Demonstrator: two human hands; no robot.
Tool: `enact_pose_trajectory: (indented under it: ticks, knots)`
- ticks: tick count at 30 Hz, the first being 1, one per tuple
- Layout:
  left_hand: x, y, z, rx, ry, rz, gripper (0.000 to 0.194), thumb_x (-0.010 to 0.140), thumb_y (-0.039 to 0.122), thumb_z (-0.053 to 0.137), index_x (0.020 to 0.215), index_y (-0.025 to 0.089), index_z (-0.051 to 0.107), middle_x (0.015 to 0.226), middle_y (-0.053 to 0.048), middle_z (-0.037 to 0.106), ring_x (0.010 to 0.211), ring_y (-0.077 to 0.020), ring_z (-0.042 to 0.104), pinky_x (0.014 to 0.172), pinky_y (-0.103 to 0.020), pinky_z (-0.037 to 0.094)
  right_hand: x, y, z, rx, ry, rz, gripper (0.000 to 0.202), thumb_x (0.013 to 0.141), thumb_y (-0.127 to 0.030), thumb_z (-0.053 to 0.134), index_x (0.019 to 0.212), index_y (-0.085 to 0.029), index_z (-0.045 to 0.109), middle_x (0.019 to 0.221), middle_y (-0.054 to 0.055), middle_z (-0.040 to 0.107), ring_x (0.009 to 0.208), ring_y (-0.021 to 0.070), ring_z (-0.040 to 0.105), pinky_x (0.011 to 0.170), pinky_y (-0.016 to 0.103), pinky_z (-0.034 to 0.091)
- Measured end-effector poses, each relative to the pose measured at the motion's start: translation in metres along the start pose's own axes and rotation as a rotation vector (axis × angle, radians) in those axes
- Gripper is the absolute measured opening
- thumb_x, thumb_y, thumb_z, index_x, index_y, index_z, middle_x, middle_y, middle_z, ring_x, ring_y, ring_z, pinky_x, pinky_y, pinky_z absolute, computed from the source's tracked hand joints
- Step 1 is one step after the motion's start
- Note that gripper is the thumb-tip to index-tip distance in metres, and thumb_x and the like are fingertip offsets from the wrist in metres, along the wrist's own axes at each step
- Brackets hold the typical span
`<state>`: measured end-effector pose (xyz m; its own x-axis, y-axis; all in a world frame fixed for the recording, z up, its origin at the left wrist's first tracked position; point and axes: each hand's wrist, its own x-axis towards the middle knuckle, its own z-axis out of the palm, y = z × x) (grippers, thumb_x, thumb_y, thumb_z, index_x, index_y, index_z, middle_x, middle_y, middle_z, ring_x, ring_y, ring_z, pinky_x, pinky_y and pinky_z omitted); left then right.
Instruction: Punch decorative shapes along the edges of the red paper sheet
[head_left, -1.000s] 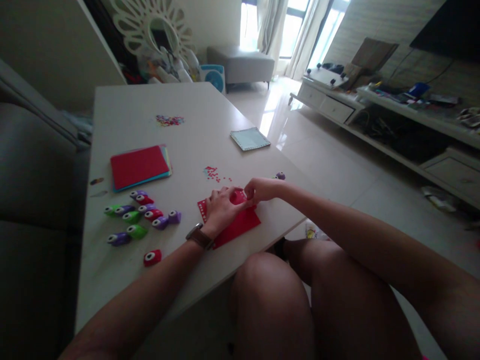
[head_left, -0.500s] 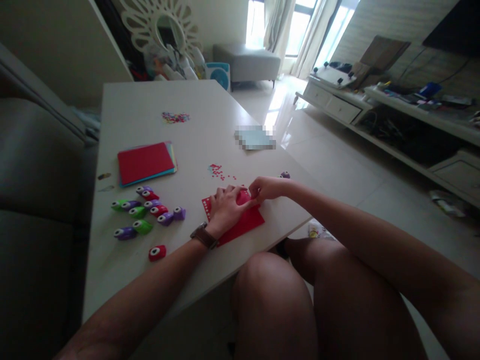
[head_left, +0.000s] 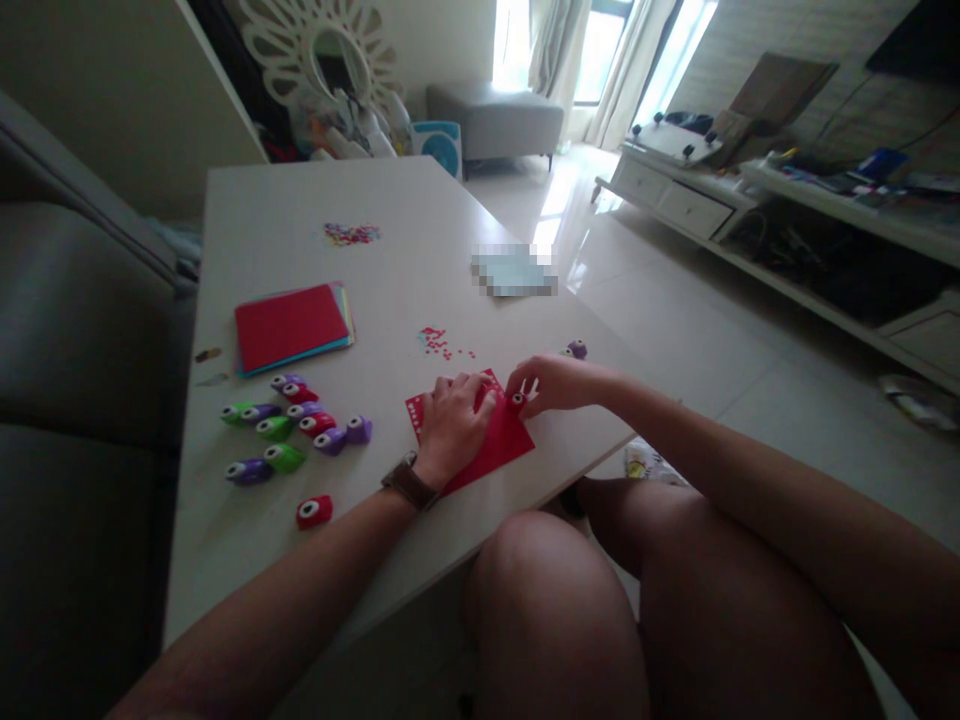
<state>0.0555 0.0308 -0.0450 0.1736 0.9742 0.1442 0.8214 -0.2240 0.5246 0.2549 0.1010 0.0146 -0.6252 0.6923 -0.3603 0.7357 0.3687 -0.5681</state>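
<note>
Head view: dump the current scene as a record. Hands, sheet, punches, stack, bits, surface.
left hand: palm down on the red sheet
right hand: grip on a red paper punch at the sheet's right edge
sheet marks: pale punched holes along the left edge
other punches: purple, green, red; mostly clustered left of the sheet
paper stack: red on top, blue showing beneath
loose bits: mostly red confetti beyond the sheet; multicoloured confetti farther off
surface: white table

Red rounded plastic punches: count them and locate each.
4: a held punch in the right hand; a lone punch beside the left forearm; two clustered punches among green and purple ones. Others may be hidden.
</note>
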Motion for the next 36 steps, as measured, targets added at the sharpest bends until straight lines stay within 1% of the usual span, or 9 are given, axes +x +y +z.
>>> enact_pose_trajectory:
  ticks: [3,7,10,16,20,24,27,32,36]
  knots:
    - [-0.001,-0.002,0.001,0.013,0.012,0.019,0.024,0.101,0.037,0.045,0.118,0.030,0.063,0.125,-0.001,0.068,0.115,-0.0277,0.053,0.095,-0.045,0.039,-0.001,0.000,-0.001,-0.046,0.056,-0.018,0.017,0.079,-0.023,0.075,0.095,-0.019,0.078,0.086,0.003,0.076,0.079,0.0159,0.065,0.071,0.025,0.045]
    - [-0.001,-0.004,0.003,0.054,0.016,0.036,0.023,0.096,0.033,0.054,0.117,0.030,0.062,0.124,-0.002,0.068,0.115,-0.0292,0.052,0.094,-0.046,0.040,-0.008,0.008,-0.008,-0.120,0.167,0.038,0.015,0.080,-0.024,0.072,0.092,-0.019,0.079,0.083,0.004,0.074,0.073,0.0152,0.061,0.066,0.026,0.040]
    - [-0.001,-0.004,0.003,0.063,0.009,0.034,0.026,0.094,0.034,0.058,0.119,0.030,0.061,0.124,-0.003,0.068,0.116,-0.0294,0.052,0.095,-0.046,0.040,-0.014,0.018,-0.012,-0.186,0.191,0.077,0.015,0.080,-0.024,0.071,0.092,-0.018,0.078,0.084,0.004,0.072,0.071,0.0152,0.058,0.065,0.027,0.038]
    - [-0.001,-0.003,0.003,0.076,0.010,0.035,0.027,0.092,0.034,0.060,0.118,0.029,0.063,0.125,-0.002,0.067,0.116,-0.0286,0.052,0.096,-0.046,0.041,-0.022,0.033,-0.012,-0.373,0.237,0.051,0.015,0.081,-0.027,0.070,0.093,-0.020,0.077,0.088,0.008,0.071,0.093,0.0228,0.058,0.079,0.030,0.040]
    - [-0.001,-0.003,0.003,0.074,0.014,0.044,0.026,0.093,0.034,0.060,0.118,0.028,0.063,0.125,-0.002,0.067,0.116,-0.0287,0.052,0.096,-0.046,0.041,-0.028,0.026,-0.011,-0.317,0.284,0.000,0.022,0.083,-0.022,0.068,0.104,-0.021,0.076,0.097,0.009,0.068,0.094,0.0218,0.060,0.085,0.031,0.041]
    - [-0.001,-0.003,0.002,0.077,0.004,0.041,0.027,0.092,0.033,0.061,0.118,0.028,0.062,0.124,-0.003,0.067,0.116,-0.0295,0.051,0.095,-0.047,0.041,-0.030,0.015,-0.006,-0.231,0.220,-0.130,0.025,0.082,-0.013,0.063,0.101,-0.023,0.077,0.106,0.007,0.067,0.084,0.0169,0.063,0.084,0.030,0.043]
    - [-0.001,-0.003,0.003,0.076,0.005,0.042,0.027,0.091,0.032,0.061,0.118,0.029,0.062,0.124,-0.003,0.066,0.115,-0.0300,0.051,0.095,-0.046,0.041,-0.027,0.010,-0.002,-0.219,0.147,-0.219,0.024,0.081,-0.013,0.064,0.098,-0.024,0.077,0.106,0.005,0.070,0.079,0.0155,0.063,0.087,0.032,0.043]
    - [-0.002,-0.002,0.002,0.075,0.007,0.044,0.026,0.092,0.032,0.061,0.117,0.027,0.063,0.123,-0.004,0.066,0.114,-0.0304,0.051,0.093,-0.046,0.041,-0.021,0.007,0.002,-0.246,0.071,-0.243,0.025,0.081,-0.013,0.064,0.097,-0.025,0.078,0.105,0.004,0.075,0.093,0.0201,0.066,0.093,0.036,0.041]
    - [-0.002,-0.002,0.002,0.063,0.007,0.047,0.026,0.092,0.031,0.060,0.117,0.027,0.063,0.124,-0.004,0.066,0.115,-0.0301,0.051,0.094,-0.046,0.041,-0.018,0.008,0.002,-0.305,0.124,-0.200,0.023,0.083,-0.015,0.064,0.100,-0.025,0.078,0.109,0.006,0.075,0.100,0.0231,0.067,0.099,0.041,0.039]
